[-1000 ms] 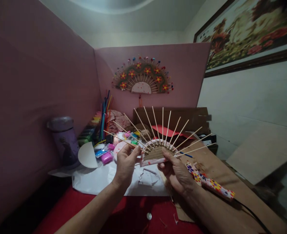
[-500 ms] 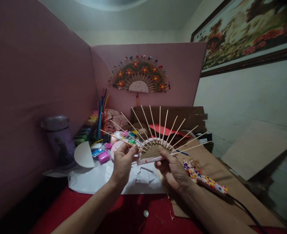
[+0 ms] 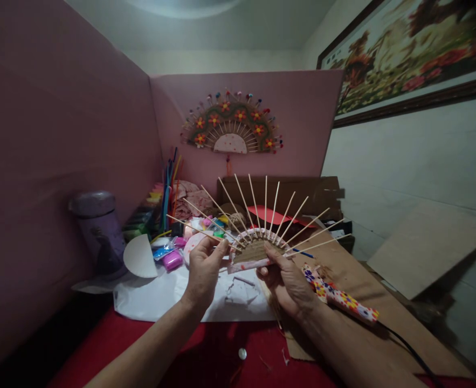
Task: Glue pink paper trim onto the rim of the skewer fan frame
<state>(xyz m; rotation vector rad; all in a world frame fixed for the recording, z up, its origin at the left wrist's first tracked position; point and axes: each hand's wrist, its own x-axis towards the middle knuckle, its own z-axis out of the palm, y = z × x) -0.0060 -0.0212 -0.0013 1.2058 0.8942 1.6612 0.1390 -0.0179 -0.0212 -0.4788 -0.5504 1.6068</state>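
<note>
Between my hands is a half-round cardboard fan base, its edge wrapped in white, red-spotted covering. Thin wooden sticks spread from its curved edge like rays. My left hand pinches the lowest stick on the left, close to where it meets the cardboard. My right hand grips the base at its lower right, thumb on the brown face and fingers behind. A flower-patterned glue gun with a black cord lies just right of my right wrist.
White sheets cover part of the red tabletop. Packets of coloured clay and a white half-disc lie left, beside a purple tumbler. A cardboard sheet spans the right. A finished fan hangs behind.
</note>
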